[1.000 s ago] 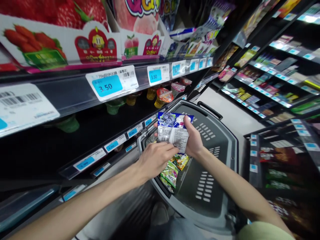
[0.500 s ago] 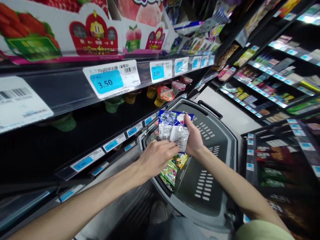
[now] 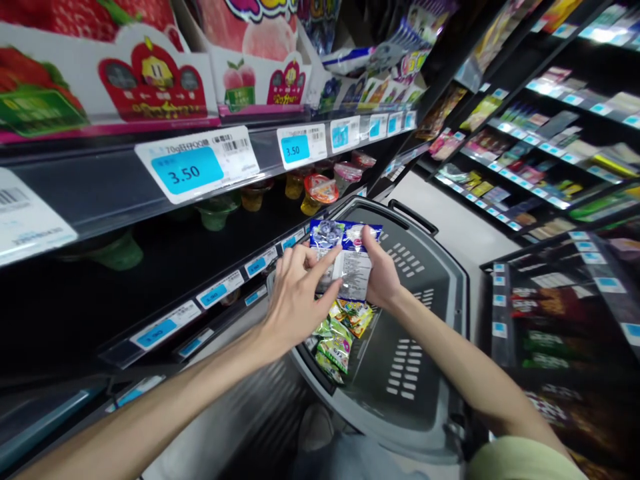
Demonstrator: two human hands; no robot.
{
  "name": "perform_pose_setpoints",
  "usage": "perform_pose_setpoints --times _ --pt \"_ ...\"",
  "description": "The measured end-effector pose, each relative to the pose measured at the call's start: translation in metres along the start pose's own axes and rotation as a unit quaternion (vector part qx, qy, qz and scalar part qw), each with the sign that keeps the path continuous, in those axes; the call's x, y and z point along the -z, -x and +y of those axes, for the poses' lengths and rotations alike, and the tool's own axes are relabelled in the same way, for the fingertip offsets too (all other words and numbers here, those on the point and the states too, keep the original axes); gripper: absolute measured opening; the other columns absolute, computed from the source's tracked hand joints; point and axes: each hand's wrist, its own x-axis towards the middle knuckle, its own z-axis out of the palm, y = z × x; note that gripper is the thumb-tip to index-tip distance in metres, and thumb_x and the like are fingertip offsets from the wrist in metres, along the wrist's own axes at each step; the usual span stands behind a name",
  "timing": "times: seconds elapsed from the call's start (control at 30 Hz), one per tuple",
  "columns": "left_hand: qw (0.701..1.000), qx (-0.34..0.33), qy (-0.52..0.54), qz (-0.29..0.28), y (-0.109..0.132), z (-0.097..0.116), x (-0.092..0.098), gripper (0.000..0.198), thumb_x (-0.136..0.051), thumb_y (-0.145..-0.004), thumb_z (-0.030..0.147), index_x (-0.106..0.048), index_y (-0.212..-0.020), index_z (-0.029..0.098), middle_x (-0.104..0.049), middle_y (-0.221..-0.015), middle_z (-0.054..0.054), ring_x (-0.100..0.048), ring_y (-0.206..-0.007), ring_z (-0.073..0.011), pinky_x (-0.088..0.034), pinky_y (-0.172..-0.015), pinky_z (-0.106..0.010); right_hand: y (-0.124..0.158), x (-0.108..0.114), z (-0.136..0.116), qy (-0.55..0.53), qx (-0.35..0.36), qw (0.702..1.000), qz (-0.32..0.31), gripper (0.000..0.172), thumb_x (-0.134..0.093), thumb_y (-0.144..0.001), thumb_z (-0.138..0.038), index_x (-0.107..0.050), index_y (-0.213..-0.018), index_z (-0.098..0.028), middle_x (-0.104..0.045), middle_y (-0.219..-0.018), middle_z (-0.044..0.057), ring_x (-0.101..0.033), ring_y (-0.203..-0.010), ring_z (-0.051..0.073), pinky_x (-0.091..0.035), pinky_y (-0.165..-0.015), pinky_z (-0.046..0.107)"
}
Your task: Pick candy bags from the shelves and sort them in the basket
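Observation:
A blue and silver candy packet (image 3: 353,270) with blueberries printed on it is held up over a grey shopping basket (image 3: 443,373), its printed back facing me. My right hand (image 3: 383,270) grips the packet's right side, thumb on the front and the other fingers hidden behind. At the packet's left edge, my left hand (image 3: 300,287) has its fingers spread, with fingertips at the packet's front. Below the packet, green snack bags (image 3: 334,343) and a yellow bag (image 3: 359,320) lie at the left inside the basket.
A shelf with price tags (image 3: 197,167) runs along the left, bearing strawberry and peach candy boxes (image 3: 155,73). Jelly cups (image 3: 320,190) stand on the level below. More stocked shelves (image 3: 550,153) rise at the right, beyond a pale floor (image 3: 455,207).
My left hand has opened from its curled hold at the packet's lower part and moved left and up, its fingers now spread. My right hand still holds the packet. The view has shifted slightly.

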Motion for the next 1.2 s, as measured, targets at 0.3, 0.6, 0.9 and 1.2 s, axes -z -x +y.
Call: perform_pose_setpoints --times 0.3,0.6,0.9,1.2 --pt "0.997 0.048 -0.027 -0.048 -0.001 -0.002 -0.005 0.075 -0.067 -0.088 0.037 -0.031 -0.154 0.034 -0.042 -0.104 -0.006 -0.044 -0.102 -0.0238 -0.043 -0.088 -0.041 -0.004 0.007 0.005 0.017 0.0 1.0 -0.018 0.061 -0.056 -0.083 -0.071 -0.066 -0.119 -0.023 -0.074 -0.108 0.008 -0.067 -0.113 0.03 -0.055 -0.094 0.047" --pt "0.999 0.032 0.013 -0.011 0.0 -0.008 -0.005 0.072 -0.063 -0.09 0.039 -0.031 -0.154 0.028 -0.045 -0.108 -0.007 -0.047 -0.104 -0.0227 -0.045 -0.094 -0.041 -0.004 0.0 0.003 0.016 0.001 1.0 -0.005 0.061 -0.051 -0.082 -0.077 -0.067 -0.115 -0.027 -0.074 -0.107 0.007 -0.066 -0.113 0.03 -0.054 -0.094 0.047" --pt "0.998 -0.023 0.053 -0.011 -0.001 -0.004 -0.003 0.041 -0.05 -0.098 0.025 -0.049 -0.138 0.017 -0.058 -0.106 -0.008 -0.052 -0.103 -0.0212 -0.047 -0.095 -0.038 0.001 -0.012 0.019 -0.016 0.034 0.999 -0.022 0.06 -0.052 -0.085 -0.07 -0.067 -0.119 -0.023 -0.075 -0.105 0.007 -0.065 -0.115 0.028 -0.054 -0.097 0.045" --pt "0.974 0.111 0.2 0.005 -0.012 -0.005 0.002 0.011 -0.07 -0.085 0.023 -0.064 -0.093 0.02 -0.068 -0.086 0.002 -0.064 -0.078 -0.0105 -0.051 -0.076 -0.023 0.004 -0.02 0.033 -0.018 0.219 0.974 0.061 0.05 -0.06 -0.086 -0.058 -0.064 -0.124 -0.027 -0.07 -0.12 0.004 -0.057 -0.128 0.026 -0.045 -0.11 0.045"
